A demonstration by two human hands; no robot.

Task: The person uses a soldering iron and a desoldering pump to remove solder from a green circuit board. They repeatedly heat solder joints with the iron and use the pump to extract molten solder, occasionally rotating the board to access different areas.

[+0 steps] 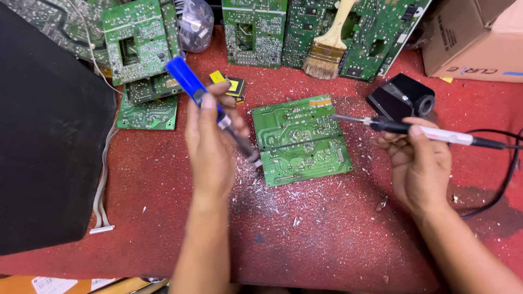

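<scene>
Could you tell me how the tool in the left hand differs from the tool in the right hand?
The blue-handled tool in the left hand slants steeply down, its tip at the edge of the green circuit board. The soldering iron in the right hand lies almost level, its tip over the board's right side. The iron has a black and white body and trails a black cable; the blue tool shows no cable. Both are slim and held like pens.

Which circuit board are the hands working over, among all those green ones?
On the red table, look at the centre between the left hand and right hand. The green circuit board lies flat and alone there; the others are piled or propped along the back edge.
</scene>
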